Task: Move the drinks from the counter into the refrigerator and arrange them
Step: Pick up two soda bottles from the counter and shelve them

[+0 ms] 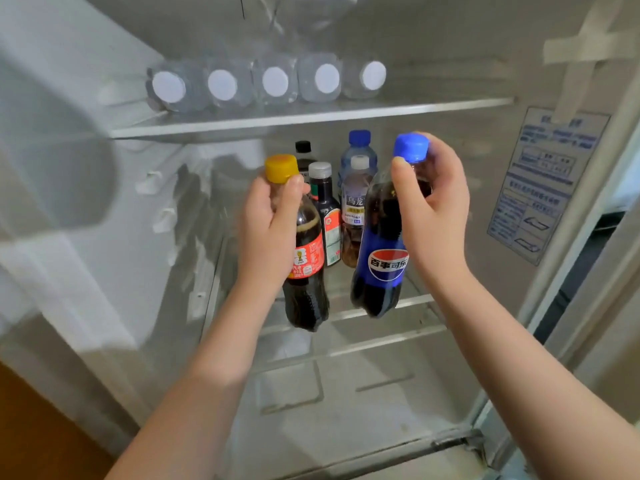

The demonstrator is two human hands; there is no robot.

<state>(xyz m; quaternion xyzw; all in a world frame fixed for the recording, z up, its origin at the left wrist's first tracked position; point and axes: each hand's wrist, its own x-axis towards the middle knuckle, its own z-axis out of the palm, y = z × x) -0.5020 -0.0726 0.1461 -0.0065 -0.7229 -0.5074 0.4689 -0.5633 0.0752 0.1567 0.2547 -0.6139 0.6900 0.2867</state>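
Observation:
My left hand (268, 230) grips the neck of a dark cola bottle with a yellow cap and red label (306, 271). My right hand (433, 209) grips the neck of a cola bottle with a blue cap and blue label (382, 265). Both bottles hang upright in the air in front of the middle glass shelf (412, 301) of the open refrigerator. Behind them on that shelf stand a dark bottle with a silver cap (325, 209), a tea bottle with a white cap (355, 206), a water bottle with a blue cap (358, 147) and a black-capped bottle (303, 154).
Several clear water bottles (275, 81) lie on their sides on the upper shelf (311, 116), white caps facing out. A label sticker (540, 181) is on the right inner wall. Below the middle shelf is a clear drawer (346, 386). The left wall (86, 168) is close.

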